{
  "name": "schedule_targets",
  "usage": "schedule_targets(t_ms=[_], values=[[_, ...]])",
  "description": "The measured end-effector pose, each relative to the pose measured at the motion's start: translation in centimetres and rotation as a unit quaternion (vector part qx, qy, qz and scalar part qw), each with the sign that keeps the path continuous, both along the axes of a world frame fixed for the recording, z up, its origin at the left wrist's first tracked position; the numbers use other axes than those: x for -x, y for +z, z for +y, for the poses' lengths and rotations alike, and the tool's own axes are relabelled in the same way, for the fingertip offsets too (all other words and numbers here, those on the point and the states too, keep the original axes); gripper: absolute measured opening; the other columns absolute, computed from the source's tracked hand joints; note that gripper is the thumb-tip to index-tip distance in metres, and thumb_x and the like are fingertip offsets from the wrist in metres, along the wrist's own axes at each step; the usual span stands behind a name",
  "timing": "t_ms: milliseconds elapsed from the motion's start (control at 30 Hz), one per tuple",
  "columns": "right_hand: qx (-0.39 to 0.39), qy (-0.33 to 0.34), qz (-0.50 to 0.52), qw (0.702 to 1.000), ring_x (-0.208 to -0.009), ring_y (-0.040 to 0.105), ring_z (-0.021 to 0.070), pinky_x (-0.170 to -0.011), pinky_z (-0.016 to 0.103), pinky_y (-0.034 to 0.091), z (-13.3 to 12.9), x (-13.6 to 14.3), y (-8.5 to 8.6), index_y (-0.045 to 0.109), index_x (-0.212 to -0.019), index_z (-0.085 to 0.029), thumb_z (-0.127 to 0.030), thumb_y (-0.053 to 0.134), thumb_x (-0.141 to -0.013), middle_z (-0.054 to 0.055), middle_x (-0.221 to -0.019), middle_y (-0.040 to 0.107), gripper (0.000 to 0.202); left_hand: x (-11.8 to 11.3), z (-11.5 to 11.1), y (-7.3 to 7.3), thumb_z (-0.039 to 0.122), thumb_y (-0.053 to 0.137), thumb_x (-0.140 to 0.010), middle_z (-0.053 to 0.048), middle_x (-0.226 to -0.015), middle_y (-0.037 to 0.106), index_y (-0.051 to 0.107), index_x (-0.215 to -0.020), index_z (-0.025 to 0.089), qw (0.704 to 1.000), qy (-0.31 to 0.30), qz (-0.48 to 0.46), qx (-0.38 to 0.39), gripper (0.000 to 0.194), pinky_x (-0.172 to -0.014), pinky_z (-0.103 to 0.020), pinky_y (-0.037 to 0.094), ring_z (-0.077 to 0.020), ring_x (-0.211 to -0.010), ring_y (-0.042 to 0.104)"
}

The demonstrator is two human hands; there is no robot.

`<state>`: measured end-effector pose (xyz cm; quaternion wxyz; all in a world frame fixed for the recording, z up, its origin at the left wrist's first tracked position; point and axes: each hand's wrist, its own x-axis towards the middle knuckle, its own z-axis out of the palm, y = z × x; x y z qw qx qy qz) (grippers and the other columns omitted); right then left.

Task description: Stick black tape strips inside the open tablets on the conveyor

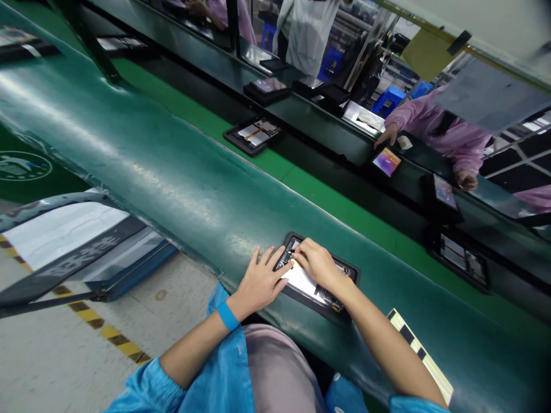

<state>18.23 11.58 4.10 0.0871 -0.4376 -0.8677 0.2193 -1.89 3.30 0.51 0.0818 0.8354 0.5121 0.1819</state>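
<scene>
An opened tablet (302,281) lies in a black tray (316,305) on the green bench directly before me. Its inside faces up, with a bright silver plate and dark circuit parts showing. My left hand (260,282) rests at the tablet's left end, fingers spread over the edge of the tray. Over the upper left part of the tablet, my right hand (317,263) has its thumb and fingers pinched together, close to the left fingertips. Whatever sits in that pinch is too small or hidden to make out.
A pale strip with black pieces (422,355) lies by my right forearm. Beyond the bench, a line carries trays with opened tablets (255,135) and a lit tablet (387,162). A co-worker in pink (460,129) reaches over it. A metal post (86,43) stands at upper left.
</scene>
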Motion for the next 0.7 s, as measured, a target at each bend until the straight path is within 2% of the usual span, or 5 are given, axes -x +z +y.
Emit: schedule_targets(t_ms=[367,567,700], values=[[-0.016,0.045,-0.046,0.998,-0.089,0.062,0.0192,-0.081,0.030,0.049,0.4,0.1,-0.4,0.062,-0.092,-0.019,-0.024,0.057,-0.102,0.006,-0.096,0.064,0.012,0.0,0.0,0.1,0.036,0.055,-0.098,-0.014,-0.154,0.049,0.060,-0.140,0.032,1.000,0.002,0.007,-0.004,0.042,-0.113,-0.068,0.033,-0.0382,-0.136,0.048],[-0.076,0.117,-0.051,0.989,-0.092,0.061,0.0219,-0.083,0.033,0.052,0.7,-0.5,-1.0,0.063,-0.095,-0.020,-0.029,0.049,-0.106,0.009,-0.095,0.065,0.020,0.1,-0.1,-0.2,0.036,0.055,-0.098,-0.013,-0.154,0.050,0.060,-0.140,0.033,1.000,0.003,-0.007,-0.009,0.042,-0.114,-0.067,0.032,-0.0366,-0.136,0.048],[-0.069,0.107,-0.021,0.992,-0.089,0.061,0.0208,-0.082,0.034,0.053,0.7,-0.8,-0.9,0.063,-0.095,-0.021,-0.032,0.045,-0.107,0.008,-0.095,0.065,0.025,0.2,-0.1,-0.4,0.037,0.053,-0.099,-0.012,-0.155,0.049,0.061,-0.140,0.030,1.000,0.006,-0.022,-0.017,0.042,-0.116,-0.065,0.030,-0.0355,-0.137,0.047]])
